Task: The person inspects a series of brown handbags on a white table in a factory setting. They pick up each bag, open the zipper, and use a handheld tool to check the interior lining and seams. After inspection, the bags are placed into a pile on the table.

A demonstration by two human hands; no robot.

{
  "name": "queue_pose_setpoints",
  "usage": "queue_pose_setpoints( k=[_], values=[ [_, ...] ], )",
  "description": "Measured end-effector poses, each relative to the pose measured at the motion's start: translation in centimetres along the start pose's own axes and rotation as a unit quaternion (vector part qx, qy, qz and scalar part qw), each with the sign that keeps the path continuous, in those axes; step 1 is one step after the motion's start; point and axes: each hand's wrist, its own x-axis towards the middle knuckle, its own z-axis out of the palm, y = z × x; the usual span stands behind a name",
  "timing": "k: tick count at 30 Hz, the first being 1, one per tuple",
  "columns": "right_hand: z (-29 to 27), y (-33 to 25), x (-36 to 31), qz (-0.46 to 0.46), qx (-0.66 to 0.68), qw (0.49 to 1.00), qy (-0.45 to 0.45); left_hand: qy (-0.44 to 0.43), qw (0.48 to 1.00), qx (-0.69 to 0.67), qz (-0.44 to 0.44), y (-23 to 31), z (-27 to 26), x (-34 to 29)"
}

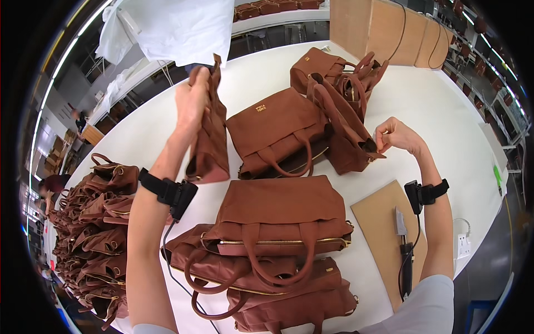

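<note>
My left hand [192, 103] is closed around the upper part of a brown leather handbag [212, 136], held on edge above the white table. On the right, the fingers of my right hand [397, 136] are pinched together at the end corner of another brown handbag [347, 145]. What lies between those fingertips is too small to tell. Between my hands, a brown handbag with a gold mark [278, 125] lies with its handle toward me. Closer to me is a stack of brown handbags, the top one [281, 203] showing a gold zip and two handles.
A large heap of brown bags [94, 239] covers the table's left side. More handbags [317, 67] lie at the back. On the right, a knife [400, 222] rests on a brown board [372, 211], near a power socket [463, 245]. Wooden panels [389, 33] stand behind.
</note>
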Motion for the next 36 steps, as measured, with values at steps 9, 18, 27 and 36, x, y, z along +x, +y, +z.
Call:
queue_pose_setpoints(
  k=[9, 18, 27, 36],
  values=[
    [-0.3, 1.0, -3.5, -0.005, 0.086, 0.986, 0.14, -0.029, 0.936, 0.125, 0.329, 10.2, 2.2, -4.0],
    [2.2, -0.8, -6.6, -0.013, 0.041, 0.995, 0.094, -0.157, 0.894, 0.257, 0.331, 5.1, 6.8, -8.3],
    [0.3, -14.3, -11.8, -0.392, -0.26, 0.775, 0.422, -0.239, 0.708, 0.135, 0.651, 19.7, 4.9, -10.3],
    [-6.9, -8.9, -10.4, -0.244, -0.217, 0.721, 0.611, -0.186, 0.687, 0.104, 0.694, 23.5, 15.1, -9.4]
  ],
)
